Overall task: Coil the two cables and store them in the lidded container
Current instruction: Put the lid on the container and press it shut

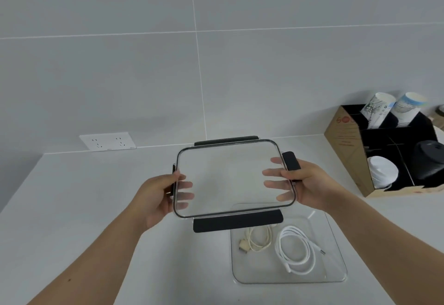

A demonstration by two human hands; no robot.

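While I watched the head view, the lid (230, 177) was a clear, rounded rectangle with a dark seal line round its rim and four black latches, the near one (237, 220) hanging flat below its front edge. It was held in the air, tilted towards the camera, above the middle of the bench (96, 208).

Both hands had it by the short sides. The left hand (158, 196) clamped the left edge, its fingers (186, 194) spread underneath and visible through the plastic. The right hand (310, 184) gripped the right edge over the side latch (290, 163), its fingers (274, 174) also fanned out beneath the clear panel.

The container (334, 252) – clear, open-topped – sat on the bench near its front edge, below and to the right of the lid, whose near latch overlapped its far rim in my view. Inside it lay a coiled cream cable (243, 244) on the left and a coiled white cable (281, 244) just beside it on the right, the two apart.

At the bench's right edge stood a cardboard organiser (348, 151) with paper cups (377, 112) and stacked cup lids (382, 172) – well clear of the hands. A wall socket (107, 141) sat low on the tiled wall, just above the bench's back edge.
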